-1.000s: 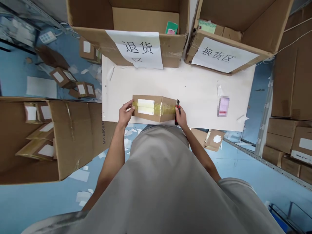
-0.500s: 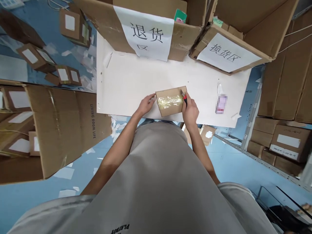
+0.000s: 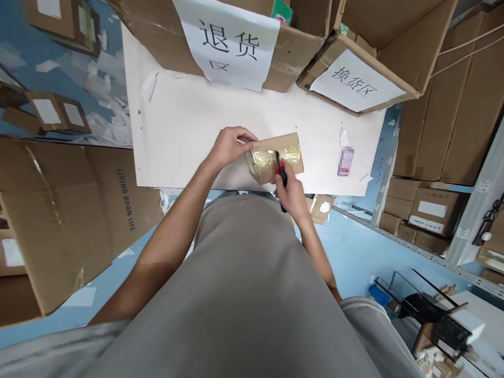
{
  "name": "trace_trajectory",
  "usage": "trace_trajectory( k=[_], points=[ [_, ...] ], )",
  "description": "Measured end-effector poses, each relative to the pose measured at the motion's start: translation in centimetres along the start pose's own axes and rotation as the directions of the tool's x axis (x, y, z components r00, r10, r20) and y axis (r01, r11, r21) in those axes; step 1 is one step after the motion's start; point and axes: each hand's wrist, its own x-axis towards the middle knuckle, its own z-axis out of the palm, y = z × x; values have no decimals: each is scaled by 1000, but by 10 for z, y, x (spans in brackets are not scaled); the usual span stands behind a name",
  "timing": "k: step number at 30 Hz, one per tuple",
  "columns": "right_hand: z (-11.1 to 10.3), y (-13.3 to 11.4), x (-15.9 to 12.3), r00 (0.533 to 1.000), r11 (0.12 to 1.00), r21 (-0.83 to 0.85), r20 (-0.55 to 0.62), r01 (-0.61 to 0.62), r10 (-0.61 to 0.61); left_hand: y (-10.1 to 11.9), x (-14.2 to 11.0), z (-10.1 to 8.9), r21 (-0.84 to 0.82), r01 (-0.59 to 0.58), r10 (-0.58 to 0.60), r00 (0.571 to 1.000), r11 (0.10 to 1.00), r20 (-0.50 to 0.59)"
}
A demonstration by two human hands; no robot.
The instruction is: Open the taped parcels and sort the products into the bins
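Observation:
A small brown cardboard box (image 3: 286,143) lies on the white table, with shiny yellowish clear tape (image 3: 263,159) across its top. My left hand (image 3: 229,146) grips the box's left end, fingers bent at the upper left corner. In my right hand (image 3: 293,193) is a red and black utility knife (image 3: 282,172), its fingers wrapped around the handle. The knife's dark tip is over the taped middle of the box; whether it cuts into the tape, I cannot tell.
Two large open cartons with paper signs, one left (image 3: 236,47) and one right (image 3: 356,84), stand along the table's (image 3: 177,115) back. A small pinkish-purple packet (image 3: 346,161) lies to the right. Another big carton (image 3: 90,199) stands at left; shelved boxes (image 3: 433,210) are at right.
My right hand has brought the knife from the box's right end leftward to the middle of the tape. My left hand has moved up onto the box's left corner. The view has shifted.

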Motion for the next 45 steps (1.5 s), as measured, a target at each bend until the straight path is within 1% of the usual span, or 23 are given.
trace_trajectory(
  k=[1, 2, 5, 8, 13, 16, 18, 21, 25, 28, 33, 39, 42, 45],
  points=[
    [6, -9, -3, 999, 1000, 8, 51, -1, 1, -1, 0, -1, -11, 3, -3, 1000, 1000, 11],
    [12, -16, -4, 997, 1000, 2, 76, 1, -1, -2, 1, -3, -22, 7, -6, 1000, 1000, 20],
    [25, -31, 0, 998, 998, -64, 59, 16, -13, -1, 0, -4, -52, 19, -17, 999, 998, 36],
    [31, -37, 6, 999, 992, -124, 52, 12, -6, 0, -3, -3, -78, 30, -26, 999, 997, 48],
    [34, -40, 5, 998, 985, -172, 68, 8, 4, -1, -5, -1, -89, 21, -16, 998, 996, 63],
    [31, -45, 0, 997, 982, -189, 80, 8, 8, -3, -6, -1, -84, 10, -5, 998, 996, 67],
    [27, -52, -3, 994, 973, -231, 103, -5, 30, -5, -6, 0, -83, 0, 6, 998, 997, 62],
    [24, -69, -4, 986, 936, -350, 136, -46, 100, -7, -6, 1, -88, -12, 18, 998, 996, 62],
    [28, -95, 2, 962, 840, -532, 159, -107, 223, -6, -9, 2, -91, -11, 16, 998, 996, 57],
    [28, -105, 2, 944, 785, -611, 190, -101, 269, -5, -12, 2, -70, -9, 10, 1000, 998, 19],
    [19, -100, -11, 909, 746, -662, 266, -69, 321, 0, -18, 4, -12, -6, 6, 1000, 1000, -4],
    [20, -94, -15, 929, 749, -662, 260, -26, 262, 5, -24, 8, 36, 9, -7, 999, 999, -42],
    [19, -91, -24, 918, 733, -680, 278, -21, 284, 7, -27, 11, 42, 28, -25, 998, 999, -52],
    [17, -86, -28, 909, 737, -676, 299, -13, 290, 6, -30, 14, 56, 47, -43, 996, 997, -74]
  ],
)
